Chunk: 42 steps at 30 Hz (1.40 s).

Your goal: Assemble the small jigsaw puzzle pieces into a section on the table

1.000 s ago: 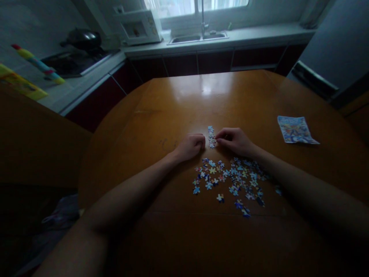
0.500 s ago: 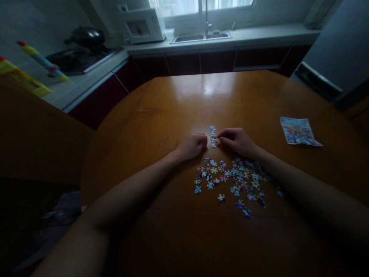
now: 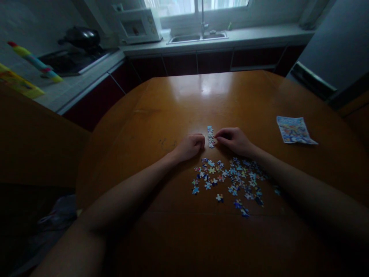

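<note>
A narrow strip of joined puzzle pieces [image 3: 210, 137] lies on the wooden table between my hands. Just left of it, my left hand [image 3: 191, 146] rests curled into a loose fist, with nothing visible in it. My right hand [image 3: 233, 139] pinches thumb and forefinger together at the strip's right edge, on what looks like a small puzzle piece [image 3: 214, 141], mostly covered by the fingertips. Nearer to me spreads a heap of loose puzzle pieces [image 3: 243, 177], pale blue, white and dark blue. Part of the heap lies under my right wrist and forearm.
A creased, colourful printed sheet [image 3: 296, 130] lies on the right of the table [image 3: 173, 104]. Beyond the table's far edge are a counter with a sink [image 3: 198, 37], a microwave [image 3: 138, 27] and a stove with a black wok [image 3: 82, 37].
The whole view has shifted slightly, so everything appears a little further left. Both hands keep almost the same pose beside the strip.
</note>
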Available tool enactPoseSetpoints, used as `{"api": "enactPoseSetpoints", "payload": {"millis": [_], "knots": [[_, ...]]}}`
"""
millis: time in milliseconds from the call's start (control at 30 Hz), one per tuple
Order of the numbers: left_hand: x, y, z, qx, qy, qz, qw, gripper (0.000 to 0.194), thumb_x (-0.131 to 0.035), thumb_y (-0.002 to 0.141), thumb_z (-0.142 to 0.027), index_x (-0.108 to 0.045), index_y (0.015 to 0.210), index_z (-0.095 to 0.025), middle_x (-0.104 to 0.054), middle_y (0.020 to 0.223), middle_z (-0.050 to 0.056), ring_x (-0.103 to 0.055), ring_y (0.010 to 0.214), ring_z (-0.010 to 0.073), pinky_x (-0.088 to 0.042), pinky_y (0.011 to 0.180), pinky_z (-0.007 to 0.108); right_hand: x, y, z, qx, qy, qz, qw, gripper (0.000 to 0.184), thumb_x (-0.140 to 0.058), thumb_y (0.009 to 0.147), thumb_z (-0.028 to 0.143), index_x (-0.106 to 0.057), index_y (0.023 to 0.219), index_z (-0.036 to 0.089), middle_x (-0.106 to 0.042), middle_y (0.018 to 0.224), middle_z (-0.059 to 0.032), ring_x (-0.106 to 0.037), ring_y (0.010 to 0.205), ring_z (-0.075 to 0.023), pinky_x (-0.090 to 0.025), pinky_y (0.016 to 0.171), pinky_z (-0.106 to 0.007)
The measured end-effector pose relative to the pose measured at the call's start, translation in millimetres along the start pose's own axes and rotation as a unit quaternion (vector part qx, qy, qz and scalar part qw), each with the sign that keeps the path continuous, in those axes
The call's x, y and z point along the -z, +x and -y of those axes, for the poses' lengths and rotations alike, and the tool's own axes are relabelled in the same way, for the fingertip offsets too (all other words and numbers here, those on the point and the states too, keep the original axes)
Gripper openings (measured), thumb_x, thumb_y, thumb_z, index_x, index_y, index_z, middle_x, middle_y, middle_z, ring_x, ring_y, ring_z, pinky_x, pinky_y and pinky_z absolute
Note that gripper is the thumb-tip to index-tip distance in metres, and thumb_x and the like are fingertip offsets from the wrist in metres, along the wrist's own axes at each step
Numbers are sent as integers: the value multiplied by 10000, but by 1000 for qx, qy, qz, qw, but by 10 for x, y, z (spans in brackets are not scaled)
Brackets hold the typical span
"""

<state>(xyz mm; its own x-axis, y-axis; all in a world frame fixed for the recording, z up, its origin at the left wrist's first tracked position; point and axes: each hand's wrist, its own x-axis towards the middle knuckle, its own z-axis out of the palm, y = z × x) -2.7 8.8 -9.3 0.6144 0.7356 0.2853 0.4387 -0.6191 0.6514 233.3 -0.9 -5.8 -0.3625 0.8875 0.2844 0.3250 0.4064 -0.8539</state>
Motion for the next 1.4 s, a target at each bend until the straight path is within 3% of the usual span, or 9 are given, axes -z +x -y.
{"api": "enactPoseSetpoints", "payload": {"millis": [367, 467, 600, 733, 1033, 1400], "knots": [[8, 3, -11, -7, -5, -6, 1000, 218, -419, 697, -38, -574, 600, -155, -582, 642, 8, -526, 621, 120, -386, 618, 243, 7, -20, -16, 15, -6, 15, 1000, 91, -651, 869, 246, -729, 883, 201, -719, 821, -30, -616, 735, -168, -473, 697, -322], [8, 4, -8, 11, 1, -34, 999, 220, -420, 695, -40, -583, 599, -154, -592, 636, 11, -530, 617, 123, -391, 618, 243, -23, -70, 70, 96, -44, 48, 993, 100, -630, 892, 236, -715, 903, 186, -680, 832, -37, -584, 747, -158, -467, 694, -312], [7, 10, -6, 45, 23, -88, 995, 226, -428, 715, -45, -585, 595, -153, -590, 620, 12, -530, 617, 127, -393, 620, 246, -154, -169, 245, 239, -153, 112, 952, 157, -566, 963, 211, -722, 942, 210, -660, 949, -62, -554, 929, -190, -460, 827, -340], [2, 16, -11, 53, 28, -93, 994, 223, -429, 710, -37, -585, 600, -154, -597, 629, 8, -533, 622, 124, -392, 616, 240, -285, -245, 344, 286, -249, 163, 911, 169, -575, 977, 213, -739, 951, 250, -666, 1003, -46, -511, 951, -200, -427, 858, -356], [-10, 10, 0, 53, 22, -85, 995, 232, -424, 707, -20, -588, 607, -151, -582, 618, -2, -515, 606, 116, -380, 590, 230, -272, -268, 400, 280, -275, 246, 886, 258, -666, 925, 204, -745, 1123, 349, -650, 1145, -30, -490, 1070, -228, -391, 957, -399], [-8, 13, 0, 44, 20, -78, 996, 237, -425, 716, -30, -599, 611, -153, -594, 642, 9, -533, 628, 125, -402, 618, 246, -283, -250, 415, 260, -273, 237, 895, 174, -575, 978, 206, -736, 1024, 254, -664, 1095, -46, -495, 1062, -222, -407, 963, -375]]}}
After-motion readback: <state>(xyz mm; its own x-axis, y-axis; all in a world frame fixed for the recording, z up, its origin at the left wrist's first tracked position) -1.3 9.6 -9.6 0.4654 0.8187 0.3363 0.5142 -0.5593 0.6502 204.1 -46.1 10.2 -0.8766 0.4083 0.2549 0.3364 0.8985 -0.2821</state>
